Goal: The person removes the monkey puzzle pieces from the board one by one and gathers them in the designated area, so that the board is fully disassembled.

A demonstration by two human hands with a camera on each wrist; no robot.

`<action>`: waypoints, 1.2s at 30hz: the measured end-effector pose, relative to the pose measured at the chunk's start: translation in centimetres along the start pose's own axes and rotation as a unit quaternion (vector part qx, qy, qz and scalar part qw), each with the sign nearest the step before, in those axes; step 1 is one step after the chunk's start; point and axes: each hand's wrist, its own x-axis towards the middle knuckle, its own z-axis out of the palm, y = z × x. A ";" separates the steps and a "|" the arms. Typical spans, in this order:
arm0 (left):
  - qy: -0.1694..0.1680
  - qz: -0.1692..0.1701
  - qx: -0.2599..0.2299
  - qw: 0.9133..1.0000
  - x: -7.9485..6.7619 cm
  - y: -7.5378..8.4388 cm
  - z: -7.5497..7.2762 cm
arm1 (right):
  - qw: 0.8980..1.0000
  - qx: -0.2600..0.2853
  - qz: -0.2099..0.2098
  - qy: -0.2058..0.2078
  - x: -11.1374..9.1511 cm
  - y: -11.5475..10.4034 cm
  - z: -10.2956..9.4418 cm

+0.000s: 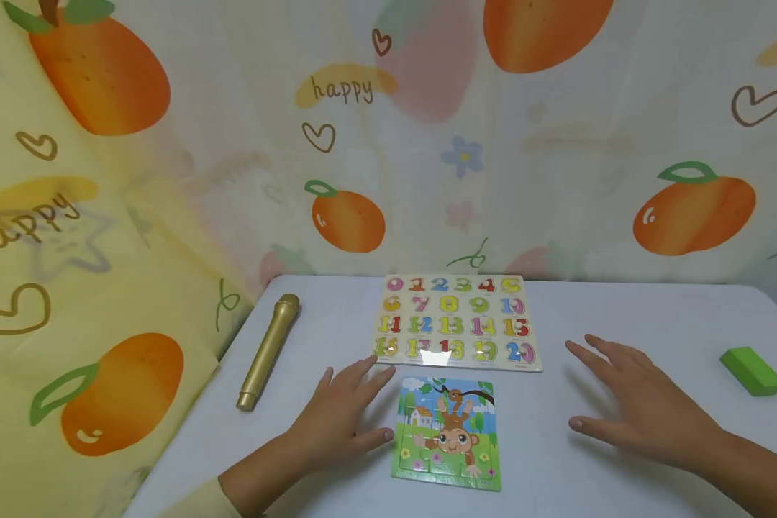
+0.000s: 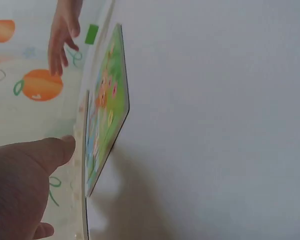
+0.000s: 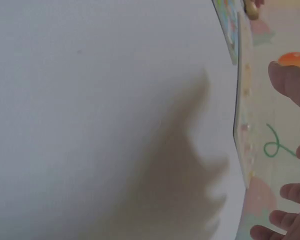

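Observation:
A square monkey jigsaw puzzle (image 1: pixel 450 434) lies on the white table in front, its picture filling the board. Just left of it hovers my left hand (image 1: pixel 338 417), fingers spread and relaxed, thumb near the puzzle's left edge. My right hand (image 1: pixel 644 406) is held over the table to the right of the puzzle, fingers apart, with nothing in it and its shadow (image 3: pixel 175 175) below in the right wrist view. Behind the monkey puzzle lies a wooden number board (image 1: pixel 456 321) with colourful pieces from 0 to 20.
A gold microphone (image 1: pixel 268 352) lies at the table's left side. Toward the right edge sits a green block (image 1: pixel 752 371). A curtain printed with oranges (image 1: pixel 348 221) hangs behind and to the left of the white table (image 1: pixel 337 316).

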 end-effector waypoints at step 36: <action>0.056 -0.055 -0.141 0.987 -1.2 4.5 4.2 | 0.980 0.185 -0.059 -0.047 7.1 -8.2 7.2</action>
